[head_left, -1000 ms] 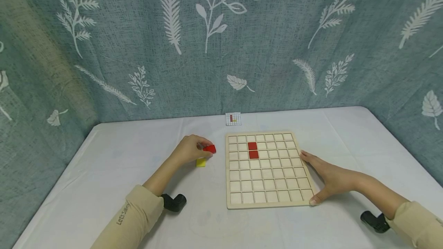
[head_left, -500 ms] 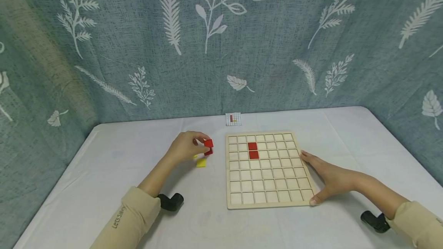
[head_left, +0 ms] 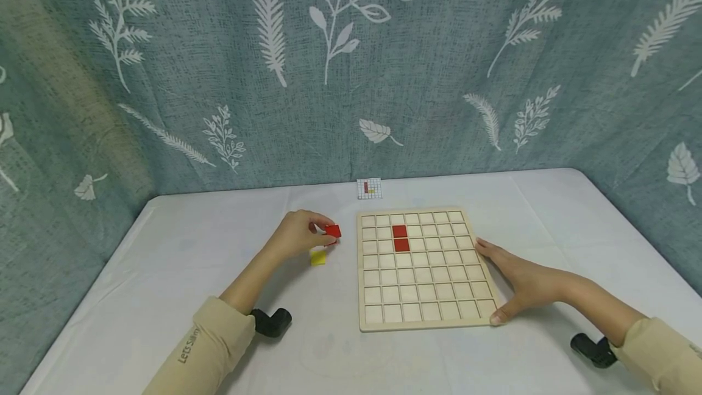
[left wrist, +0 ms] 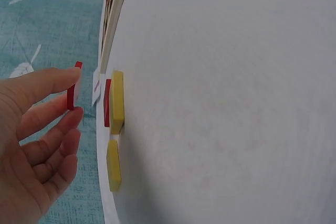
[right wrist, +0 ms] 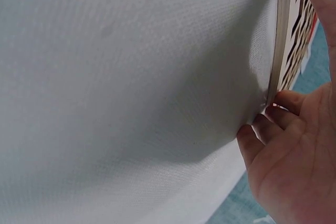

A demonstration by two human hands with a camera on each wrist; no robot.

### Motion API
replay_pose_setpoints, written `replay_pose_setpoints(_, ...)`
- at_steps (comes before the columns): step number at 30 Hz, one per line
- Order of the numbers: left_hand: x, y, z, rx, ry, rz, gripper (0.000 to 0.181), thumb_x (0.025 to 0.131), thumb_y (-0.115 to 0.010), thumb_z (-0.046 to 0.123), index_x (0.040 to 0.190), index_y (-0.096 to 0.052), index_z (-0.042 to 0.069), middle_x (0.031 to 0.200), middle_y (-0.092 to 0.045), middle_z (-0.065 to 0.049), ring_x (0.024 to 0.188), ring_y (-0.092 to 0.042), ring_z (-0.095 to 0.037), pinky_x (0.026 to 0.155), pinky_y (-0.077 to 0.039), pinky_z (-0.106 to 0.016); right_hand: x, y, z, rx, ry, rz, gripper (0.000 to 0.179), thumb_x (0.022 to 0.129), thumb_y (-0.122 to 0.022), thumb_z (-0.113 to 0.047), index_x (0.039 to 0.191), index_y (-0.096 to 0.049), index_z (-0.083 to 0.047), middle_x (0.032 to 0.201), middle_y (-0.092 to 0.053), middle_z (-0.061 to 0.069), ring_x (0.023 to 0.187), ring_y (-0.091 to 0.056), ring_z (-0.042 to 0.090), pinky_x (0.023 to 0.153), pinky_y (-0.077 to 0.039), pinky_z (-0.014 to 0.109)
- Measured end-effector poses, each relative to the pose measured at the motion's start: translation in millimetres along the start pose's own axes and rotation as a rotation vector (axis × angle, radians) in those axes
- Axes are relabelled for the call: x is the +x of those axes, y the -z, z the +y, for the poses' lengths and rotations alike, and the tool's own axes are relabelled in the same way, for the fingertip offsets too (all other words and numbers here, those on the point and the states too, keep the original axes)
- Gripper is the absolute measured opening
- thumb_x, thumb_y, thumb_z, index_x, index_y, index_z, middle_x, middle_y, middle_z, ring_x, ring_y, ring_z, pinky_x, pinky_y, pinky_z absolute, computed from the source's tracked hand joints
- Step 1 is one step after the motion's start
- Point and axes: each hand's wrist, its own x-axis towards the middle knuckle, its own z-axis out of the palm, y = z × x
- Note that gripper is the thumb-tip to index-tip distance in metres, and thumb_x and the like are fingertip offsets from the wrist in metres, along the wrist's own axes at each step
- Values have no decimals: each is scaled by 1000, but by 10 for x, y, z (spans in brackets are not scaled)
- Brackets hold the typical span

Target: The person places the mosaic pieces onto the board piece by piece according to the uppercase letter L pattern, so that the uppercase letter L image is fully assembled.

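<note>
My left hand (head_left: 298, 233) pinches a thin red square tile (left wrist: 74, 87) between thumb and fingers, just above the table left of the board. Under it another red tile (left wrist: 107, 103) lies on the cloth, partly hidden behind a yellow tile (left wrist: 118, 102). A second yellow tile (left wrist: 114, 165) lies beside that one in the left wrist view; the head view shows only one yellow tile (head_left: 318, 258) plainly. My right hand (head_left: 529, 285) rests spread against the right edge of the wooden grid board (head_left: 406, 326), thumb at its near corner. Two red tiles (head_left: 401, 238) sit in the board's cells, one below the other.
Behind the board lies a small printed grid card (head_left: 369, 189) with red and yellow marks. A patterned blue-green curtain (head_left: 307, 127) hangs at the back edge of the white-covered table (head_left: 329, 358). Black devices (head_left: 272, 323) are strapped at both wrists.
My left hand shifts left and up with the red tile, then slightly back to the right. The second red tile comes into view below it. My right hand and the board stay still.
</note>
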Motion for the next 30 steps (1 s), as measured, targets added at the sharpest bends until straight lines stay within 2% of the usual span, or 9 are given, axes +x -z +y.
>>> replay_pose_setpoints(5, 3, -28, 50, 6, -31, -9, 28, 75, -76, 23, 100, -72, 10, 87, -67, -1, 73, -51, -15, 57, -40, -24, 5, 0, 1, -2, 1, -1, 129, 56, -78, -58, 143, -9, 7, 150, -4, 28, 135, -8, 48, 103, -19, 60)
replay_pose_setpoints(12, 17, -126, 213, 17, -130, -22, 30, 75, -76, 24, 102, -72, 10, 90, -67, -1, 68, -51, -12, 57, -41, -24, 2, 1, 8, 4, -3, 0, 129, 56, -79, -57, 143, -9, 6, 150, -3, 28, 135, -8, 48, 104, -18, 60)
replay_pose_setpoints(20, 20, -246, 453, -8, -129, -53, 33, 74, -77, 28, 104, -71, 14, 93, -66, 4, 80, -51, -13, 64, -42, -25, -3, -4, 4, 9, -6, 2, 129, 56, -79, -57, 144, -9, 6, 150, -3, 27, 135, -8, 48, 104, -18, 60)
replay_pose_setpoints(25, 24, -309, 566, -20, -158, -73, 33, 74, -77, 26, 104, -71, 12, 94, -66, 3, 76, -50, -13, 61, -41, -25, 1, -11, 12, 2, -2, 4, 129, 56, -78, -58, 144, -9, 6, 150, -3, 27, 135, -8, 48, 104, -18, 60)
replay_pose_setpoints(30, 46, -353, 649, 31, -203, -85, 32, 75, -76, 27, 103, -72, 13, 97, -67, 2, 70, -49, -11, 59, -39, -23, 2, -11, 15, 2, 0, 3, 130, 56, -78, -58, 144, -8, 6, 150, -3, 27, 135, -8, 48, 104, -19, 60)
